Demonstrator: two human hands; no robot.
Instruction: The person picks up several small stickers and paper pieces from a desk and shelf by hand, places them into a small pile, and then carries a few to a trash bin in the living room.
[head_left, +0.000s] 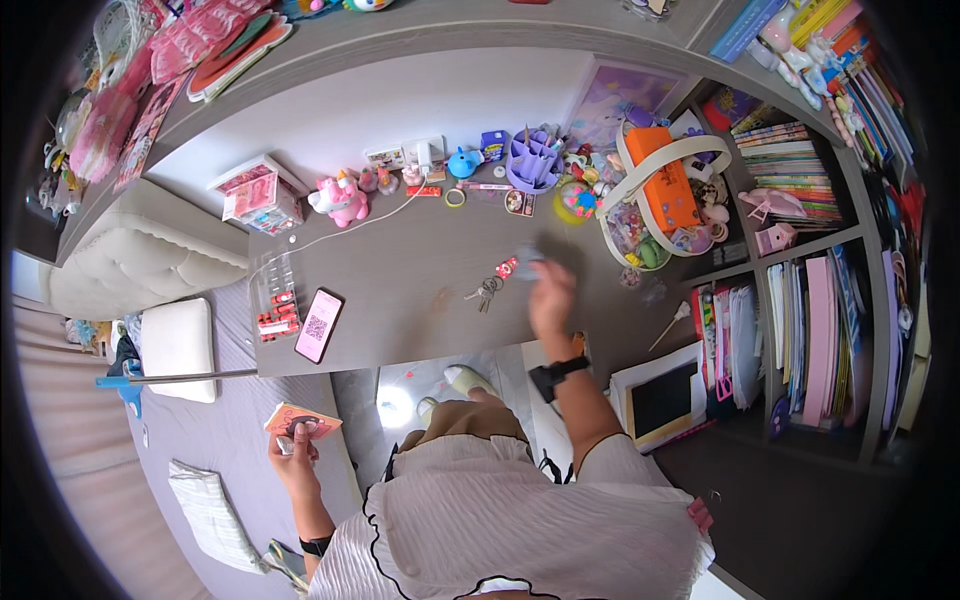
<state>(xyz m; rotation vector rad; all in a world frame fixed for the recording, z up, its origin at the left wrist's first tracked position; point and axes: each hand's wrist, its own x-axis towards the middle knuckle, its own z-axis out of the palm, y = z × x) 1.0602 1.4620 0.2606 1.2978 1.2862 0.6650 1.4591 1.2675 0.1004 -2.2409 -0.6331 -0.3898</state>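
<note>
My left hand (294, 454) is off the desk's left front, over the bed side, and holds a small orange-pink booklet or card stack (304, 421) with a dark printed picture. Something small and whitish shows by its fingers. Over the desk, my right hand (551, 296) is blurred; its fingertips are at a pale bluish, see-through thing (529, 261), also blurred. Just left of that lies a bunch of keys (486, 291) with a red and white charm (507, 268). Near the left end of the desk lie a phone (319, 325) with a lit screen and a clear plastic box of red tubes (278, 319).
A white-handled basket (611, 240) full of toys stands at the desk's back right, beside a purple pen holder (533, 161). A pink kitty figure (341, 199) and a white cable (352, 229) are at the back left. Bookshelves (866, 300) rise on the right.
</note>
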